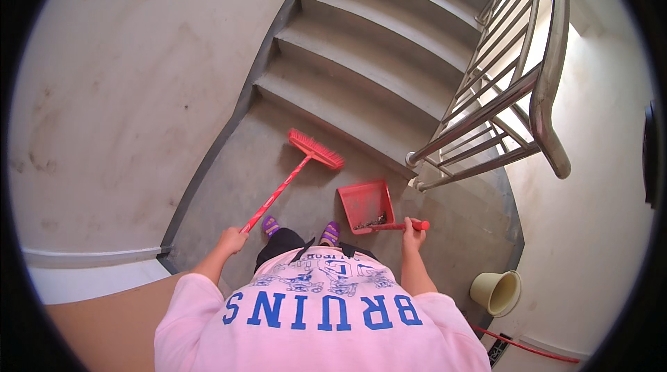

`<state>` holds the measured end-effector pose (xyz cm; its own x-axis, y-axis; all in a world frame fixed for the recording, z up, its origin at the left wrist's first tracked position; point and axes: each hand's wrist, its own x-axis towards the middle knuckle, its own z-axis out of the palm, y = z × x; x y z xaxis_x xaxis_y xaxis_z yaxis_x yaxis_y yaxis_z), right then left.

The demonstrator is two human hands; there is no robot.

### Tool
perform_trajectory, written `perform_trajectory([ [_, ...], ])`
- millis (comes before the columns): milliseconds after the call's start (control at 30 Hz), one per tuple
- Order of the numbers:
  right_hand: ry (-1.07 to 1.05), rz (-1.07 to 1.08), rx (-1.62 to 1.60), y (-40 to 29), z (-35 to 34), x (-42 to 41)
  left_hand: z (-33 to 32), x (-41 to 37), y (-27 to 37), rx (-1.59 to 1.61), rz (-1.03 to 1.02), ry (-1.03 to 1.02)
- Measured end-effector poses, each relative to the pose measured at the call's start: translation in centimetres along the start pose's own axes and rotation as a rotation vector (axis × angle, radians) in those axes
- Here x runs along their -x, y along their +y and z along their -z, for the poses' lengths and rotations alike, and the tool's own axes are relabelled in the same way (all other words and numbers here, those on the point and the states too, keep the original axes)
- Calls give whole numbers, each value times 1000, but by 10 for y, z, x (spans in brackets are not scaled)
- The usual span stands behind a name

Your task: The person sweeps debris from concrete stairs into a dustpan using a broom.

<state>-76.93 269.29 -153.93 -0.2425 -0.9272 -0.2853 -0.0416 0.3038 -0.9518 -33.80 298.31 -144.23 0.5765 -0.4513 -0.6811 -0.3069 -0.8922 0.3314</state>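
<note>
My left hand (233,241) grips the upper end of a red broom handle. The broom (316,150), with red bristles, is held out ahead of my feet, near the lowest step; whether it touches the floor I cannot tell. In my right hand (414,235) is the handle of a red plastic dustpan (365,200), just under its rounded end. Dark debris (378,220) lies inside the pan on the side nearer me. The broom head is to the left of the dustpan, and the two are apart.
Concrete stairs (354,77) rise ahead, with a stainless steel railing (542,85) on their right. A wall (120,111) borders the landing at left. A cream bucket (494,293) stands at lower right, near a thin red pole (526,347). My feet wear purple sandals (330,234).
</note>
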Motion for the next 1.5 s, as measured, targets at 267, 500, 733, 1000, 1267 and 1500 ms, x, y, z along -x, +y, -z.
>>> perform_trajectory([
  [267, 207, -363, -37, -49, 6, 49, -32, -124, 50, -35, -108, -218],
  [500, 355, -479, 43, -42, 33, 63, -8, -84, 6, 248, 23, -371],
  [733, 304, -687, 225, -45, -17, 74, 56, -40, -99, -181, 159, -137],
  [1000, -559, -505, 545, -84, -225, 131, 129, 54, -191, -186, 374, -67],
  [1267, -1100, -6, 869, -65, -390, 193, 191, 147, -241, -170, 514, 89],
  [1500, -1662, 541, 921, -89, -444, 305, 198, 116, -200, -169, 393, 54],
])
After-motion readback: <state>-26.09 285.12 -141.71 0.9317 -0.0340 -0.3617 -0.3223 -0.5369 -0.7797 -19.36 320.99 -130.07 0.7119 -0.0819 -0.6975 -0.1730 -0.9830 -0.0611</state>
